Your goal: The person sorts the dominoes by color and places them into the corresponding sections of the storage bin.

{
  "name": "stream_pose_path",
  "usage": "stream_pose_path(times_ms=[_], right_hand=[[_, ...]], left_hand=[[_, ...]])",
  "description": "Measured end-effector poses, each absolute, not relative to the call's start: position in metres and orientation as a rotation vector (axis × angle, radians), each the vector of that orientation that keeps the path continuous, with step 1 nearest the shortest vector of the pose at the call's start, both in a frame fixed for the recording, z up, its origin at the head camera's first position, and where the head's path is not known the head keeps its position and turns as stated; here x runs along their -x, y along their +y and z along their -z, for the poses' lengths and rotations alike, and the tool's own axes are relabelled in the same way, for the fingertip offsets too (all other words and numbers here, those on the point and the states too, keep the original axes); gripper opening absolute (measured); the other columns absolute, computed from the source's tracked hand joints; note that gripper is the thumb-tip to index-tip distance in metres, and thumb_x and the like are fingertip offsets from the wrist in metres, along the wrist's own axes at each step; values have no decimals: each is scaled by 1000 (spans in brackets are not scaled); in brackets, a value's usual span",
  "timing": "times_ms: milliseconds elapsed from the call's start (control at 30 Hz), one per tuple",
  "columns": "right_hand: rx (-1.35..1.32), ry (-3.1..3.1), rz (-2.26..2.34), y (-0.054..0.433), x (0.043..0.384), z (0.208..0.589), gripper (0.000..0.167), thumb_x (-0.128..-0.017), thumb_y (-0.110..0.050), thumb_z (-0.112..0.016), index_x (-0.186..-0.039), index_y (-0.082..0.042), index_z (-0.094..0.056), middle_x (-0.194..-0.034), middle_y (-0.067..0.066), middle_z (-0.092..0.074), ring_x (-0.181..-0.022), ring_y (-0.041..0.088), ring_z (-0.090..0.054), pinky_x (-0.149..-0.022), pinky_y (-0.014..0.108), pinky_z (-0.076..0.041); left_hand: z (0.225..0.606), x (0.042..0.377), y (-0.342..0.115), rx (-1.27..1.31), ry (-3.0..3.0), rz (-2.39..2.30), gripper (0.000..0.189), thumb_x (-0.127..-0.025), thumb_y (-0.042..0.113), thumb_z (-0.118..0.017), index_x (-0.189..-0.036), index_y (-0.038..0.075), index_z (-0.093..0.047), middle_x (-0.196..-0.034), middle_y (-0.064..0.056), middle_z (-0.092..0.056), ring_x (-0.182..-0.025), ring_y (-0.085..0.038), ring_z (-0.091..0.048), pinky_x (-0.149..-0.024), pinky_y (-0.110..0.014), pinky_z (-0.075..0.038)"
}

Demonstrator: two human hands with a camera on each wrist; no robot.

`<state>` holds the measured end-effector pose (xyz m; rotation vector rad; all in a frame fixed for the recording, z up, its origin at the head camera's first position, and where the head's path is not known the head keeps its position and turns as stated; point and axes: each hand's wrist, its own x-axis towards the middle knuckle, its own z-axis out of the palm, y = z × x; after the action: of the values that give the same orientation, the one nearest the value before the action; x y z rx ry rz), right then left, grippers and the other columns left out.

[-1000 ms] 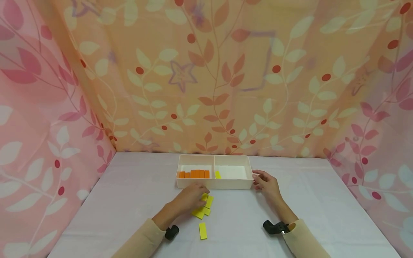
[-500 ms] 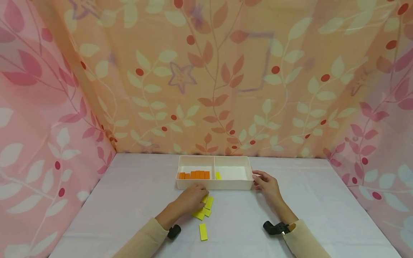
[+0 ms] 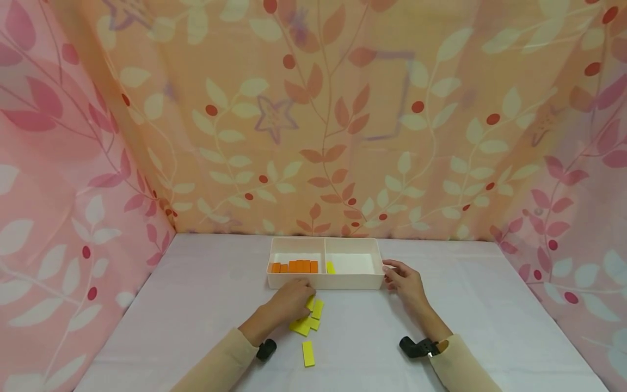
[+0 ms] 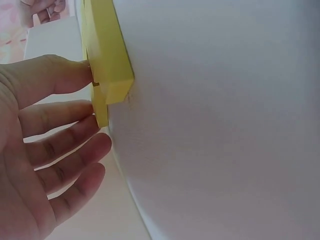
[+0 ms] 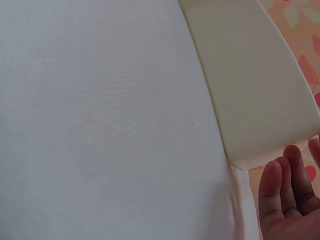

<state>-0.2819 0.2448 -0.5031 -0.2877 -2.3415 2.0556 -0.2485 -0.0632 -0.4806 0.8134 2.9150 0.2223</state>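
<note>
My left hand (image 3: 289,302) pinches a yellow block (image 3: 311,303) between thumb and index finger, just in front of the box. In the left wrist view the thumb presses the near side of the yellow pieces (image 4: 112,55), while the other fingers are spread below. Under and beside that hand lie several more yellow blocks (image 3: 317,310). One separate yellow block (image 3: 308,354) lies closer to me. At the right end of the white two-compartment box (image 3: 350,281), my right hand (image 3: 405,280) rests its relaxed fingertips against the wall.
Several orange blocks (image 3: 302,266) stand in the box's left compartment. A yellow block (image 3: 330,267) leans by the divider in the right one. White cloth covers the table (image 3: 196,305), and a patterned curtain (image 3: 323,163) hangs behind the box.
The left hand has shifted very slightly right, and the yellow blocks near it have moved a little. My right hand stays at the box's end.
</note>
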Motion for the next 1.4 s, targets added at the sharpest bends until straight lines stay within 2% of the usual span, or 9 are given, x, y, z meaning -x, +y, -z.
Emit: stream_pose_path(times_ms=[300, 733, 1167, 1400], right_hand=[[288, -2366, -2040, 244, 281, 500, 42, -93, -24, -67, -130, -4, -59, -80, -5, -62, -76, 12, -60, -65, 24, -54], [285, -2369, -2034, 243, 281, 503, 42, -93, -24, -67, -129, -3, -59, -77, -5, -61, -73, 13, -61, -64, 25, -54], [280, -2354, -2051, 243, 278, 502, 44, -93, -26, -66, -130, -4, -58, -81, -4, -62, -74, 14, -62, -66, 25, -55], [255, -2362, -2013, 245, 279, 501, 42, -93, -25, -66, -128, -4, -60, -82, -3, -63, -74, 13, -62, -65, 24, -55]], left_hand=[[480, 249, -61, -734, 2909, -232, 35, -79, 22, -79, -112, 13, -71, -100, 4, -61, -89, -13, -48, -90, -29, -47], [483, 250, -67, -709, 2890, -314, 36, -78, 25, -80, -110, 12, -70, -92, 6, -57, -83, -12, -46, -81, -27, -46], [476, 243, -69, -785, 2897, -417, 43, -77, 32, -80, -115, 13, -71, -95, 6, -58, -83, -9, -45, -74, -22, -43], [465, 235, -68, -781, 2881, -548, 44, -78, 32, -79, -117, 15, -70, -106, 5, -62, -91, -9, -50, -82, -24, -50]])
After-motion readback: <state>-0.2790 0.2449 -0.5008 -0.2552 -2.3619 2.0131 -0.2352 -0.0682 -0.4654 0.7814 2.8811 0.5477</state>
